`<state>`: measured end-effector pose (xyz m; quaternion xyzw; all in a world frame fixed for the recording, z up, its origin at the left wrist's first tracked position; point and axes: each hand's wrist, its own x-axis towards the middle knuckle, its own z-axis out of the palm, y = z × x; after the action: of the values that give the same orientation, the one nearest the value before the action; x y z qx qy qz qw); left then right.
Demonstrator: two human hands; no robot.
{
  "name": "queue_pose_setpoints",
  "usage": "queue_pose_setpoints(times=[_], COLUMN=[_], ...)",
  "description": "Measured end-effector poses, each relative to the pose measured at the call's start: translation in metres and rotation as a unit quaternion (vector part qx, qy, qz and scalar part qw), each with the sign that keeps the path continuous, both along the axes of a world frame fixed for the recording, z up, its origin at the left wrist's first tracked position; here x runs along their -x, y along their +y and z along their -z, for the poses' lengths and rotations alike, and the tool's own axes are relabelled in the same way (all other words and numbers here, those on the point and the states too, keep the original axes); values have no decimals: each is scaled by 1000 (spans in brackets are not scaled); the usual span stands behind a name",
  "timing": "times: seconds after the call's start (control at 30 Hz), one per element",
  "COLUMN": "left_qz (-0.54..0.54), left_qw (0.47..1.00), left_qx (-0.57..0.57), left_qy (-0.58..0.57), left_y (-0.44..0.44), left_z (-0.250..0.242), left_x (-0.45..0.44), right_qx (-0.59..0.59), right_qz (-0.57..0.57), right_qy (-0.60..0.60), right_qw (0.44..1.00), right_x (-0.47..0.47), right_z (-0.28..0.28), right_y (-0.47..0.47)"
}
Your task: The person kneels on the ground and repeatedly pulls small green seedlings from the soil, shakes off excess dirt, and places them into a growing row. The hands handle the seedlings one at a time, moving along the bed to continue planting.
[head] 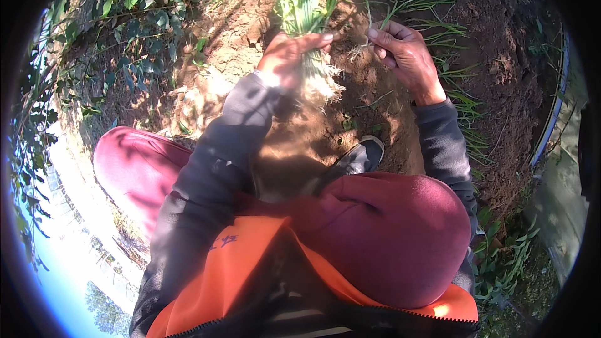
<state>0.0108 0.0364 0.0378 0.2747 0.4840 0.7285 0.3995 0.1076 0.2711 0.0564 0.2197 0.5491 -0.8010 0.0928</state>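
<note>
My left hand is closed around a thick bundle of green seedlings, its leaves pointing away from me and its pale roots hanging out below the fingers. To the right of the bundle, my right hand pinches a few thin seedlings between thumb and fingers. Their small roots show at the left of the fingertips, apart from the bundle. Past my right hand, a row of similar green plants lies along the brown soil.
Leafy branches hang over the ground at the left. Dark loose soil lies to the right, bordered by a curved pale edge. My shoe rests on the soil between my bent knees. Low green plants grow at the lower right.
</note>
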Motion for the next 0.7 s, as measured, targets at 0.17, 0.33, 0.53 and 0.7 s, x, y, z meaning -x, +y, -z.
queue_pose_setpoints(times=[0.17, 0.33, 0.53, 0.7], left_qz=[10, -7, 7, 9], left_qw=[946, 968, 953, 949], left_qx=[323, 252, 303, 258], left_qy=[-28, 10, 21, 179], left_y=[15, 11, 15, 13], left_z=[39, 53, 25, 25], left_x=[-16, -15, -12, -15], right_qx=[-1, -51, -82, 32], right_qz=[-16, -22, 12, 20], right_qy=[27, 20, 37, 27], right_qw=[999, 998, 996, 999], right_x=[4, 2, 5, -1], right_z=[-4, -6, -9, -6], right_y=[-16, -12, -17, -16])
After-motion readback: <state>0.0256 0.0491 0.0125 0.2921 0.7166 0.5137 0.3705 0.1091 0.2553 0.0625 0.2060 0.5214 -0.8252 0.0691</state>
